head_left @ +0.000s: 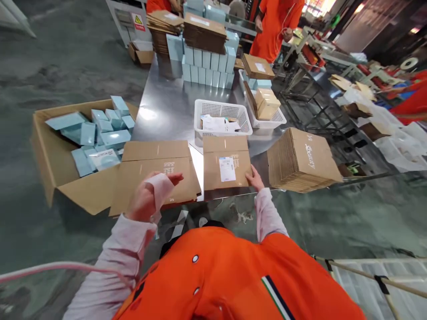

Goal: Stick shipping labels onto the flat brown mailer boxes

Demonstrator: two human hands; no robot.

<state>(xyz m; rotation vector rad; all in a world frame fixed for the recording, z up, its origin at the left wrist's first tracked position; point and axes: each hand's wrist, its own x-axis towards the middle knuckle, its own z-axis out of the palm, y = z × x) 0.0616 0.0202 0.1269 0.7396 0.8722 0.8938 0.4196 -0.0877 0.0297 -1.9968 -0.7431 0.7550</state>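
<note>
A flat folded cardboard box [227, 162] with a white label lies near the front edge of the steel table [167, 106]. My right hand [255, 178] touches its near right corner with the fingers resting on the cardboard. My left hand [150, 195] hovers raised above a flattened cardboard sheet [156, 171] at the left, fingers extended and loosely together, holding nothing that I can see.
A stack of flat printed cartons [302, 160] sits at the right. Two white baskets [223, 118] [267, 118] stand behind. Pale blue boxes [207, 66] are stacked further back, more fill an open carton [83, 142] at the left. A person in orange [276, 24] stands at the far end.
</note>
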